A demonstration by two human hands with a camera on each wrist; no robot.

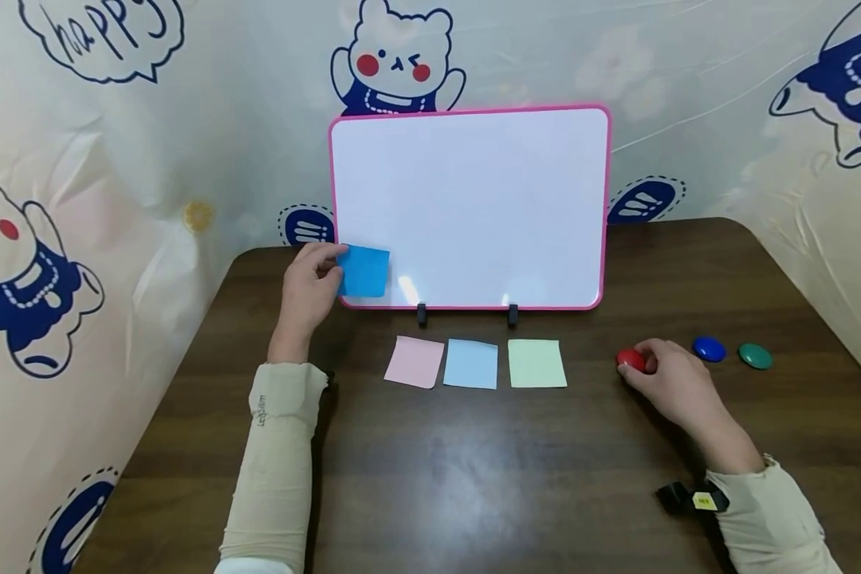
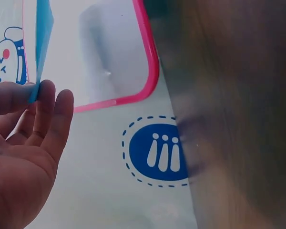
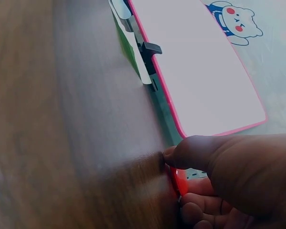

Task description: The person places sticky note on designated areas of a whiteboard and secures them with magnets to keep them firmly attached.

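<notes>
My left hand (image 1: pixel 312 288) pinches a bright blue sticky note (image 1: pixel 364 272) by its left edge, in front of the lower left corner of the whiteboard (image 1: pixel 473 199). Seen edge-on in the left wrist view, the blue note (image 2: pixel 44 38) sits between thumb and fingers. On the right of the table, my right hand (image 1: pixel 673 379) grips a round red magnet (image 1: pixel 630 360) by its rim. In the right wrist view the thumb lies on one side of the red magnet (image 3: pixel 179 180) and the fingers on the other, close to the tabletop.
Pink (image 1: pixel 414 362), pale blue (image 1: pixel 471 364) and pale green (image 1: pixel 537 363) sticky notes lie in a row before the pink-framed board. Black clips (image 1: pixel 422 315) support its lower edge. Blue (image 1: pixel 709 348) and green (image 1: pixel 755 355) magnets lie beyond my right hand. A patterned cloth hangs behind the table.
</notes>
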